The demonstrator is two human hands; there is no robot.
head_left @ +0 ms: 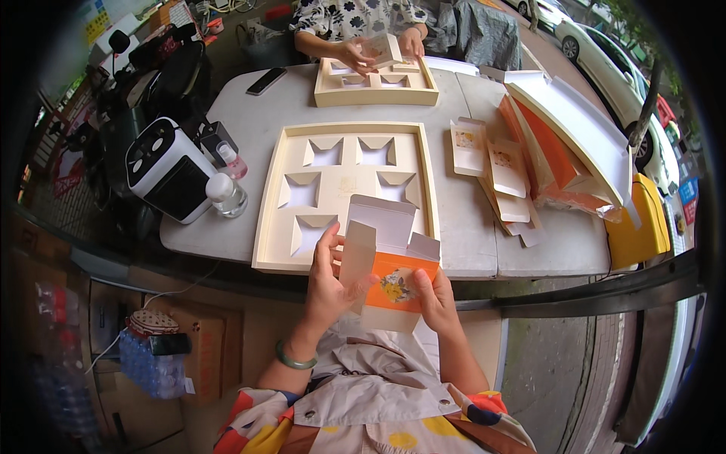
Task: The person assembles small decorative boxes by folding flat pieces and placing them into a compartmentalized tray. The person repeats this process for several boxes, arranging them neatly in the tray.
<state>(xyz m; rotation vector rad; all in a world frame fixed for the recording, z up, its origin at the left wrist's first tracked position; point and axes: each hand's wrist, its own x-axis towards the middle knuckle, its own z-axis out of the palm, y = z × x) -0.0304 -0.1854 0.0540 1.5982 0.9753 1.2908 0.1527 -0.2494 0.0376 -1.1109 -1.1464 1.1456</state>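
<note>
Left forearm (281, 377): bare, enters lower centre-left, slants up and right to the left wrist (304, 342). Left hand (327, 286): left of frame centre, palm turned inward toward the right; fingers (327, 244) raised and bent near the tips, thumb (361, 288) extended rightward, apart from them. Grip half-curled, bearing lightly.

Right forearm (466, 365): bare, rises from lower centre-right, leaning up and left. Right hand (437, 301): just right of frame centre, closed in a pinch; thumb (424, 286) up and forward on the near side, other fingers largely hidden behind. Both hands near each other, not touching; left fingertips reach higher in frame than right thumb.
</note>
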